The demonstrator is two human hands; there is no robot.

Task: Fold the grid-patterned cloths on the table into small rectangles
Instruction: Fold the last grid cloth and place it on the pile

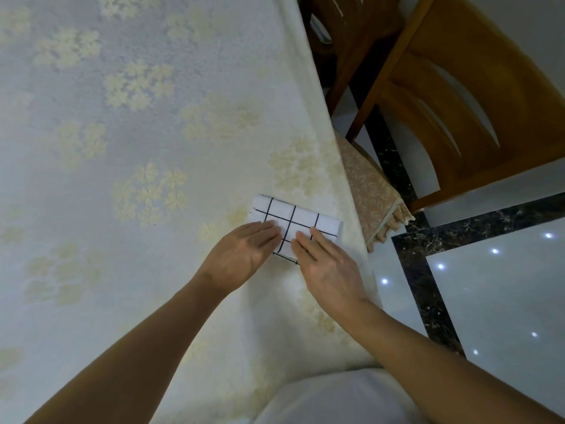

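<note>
Bottom middle of the frame, closest to the camera, there's a bit of the person's white clothing (330,399). Two bare forearms come up from there toward the middle.

Two hands are in view, both lying flat. The left hand (244,249) has its fingers straight and together, fingertips pressing on the near left part of the cloth. The right hand (327,267) is the same deal: fingers stretched out and resting on the near right part. Neither one is curled around or pinching anything.

I only count one grid-patterned cloth (293,220). It's white with thin black lines, already down to a small rectangle with layered edges showing on its near side. It sits a little right of centre in the frame, close to the table's right edge.

It lies on a pale tablecloth (122,117) with cream flower clusters, which fills the whole left side and hangs over the edge.

Past that edge, right of centre, there's one seat cushion (370,191) in a beige leafy fabric with a frilled trim. In the upper right are two wooden chairs: one big chair back (489,87) with curved slats, and a darker one (336,41) at the top. The glossy floor (504,301) at lower right has a dark marble border and six small light reflections.
</note>
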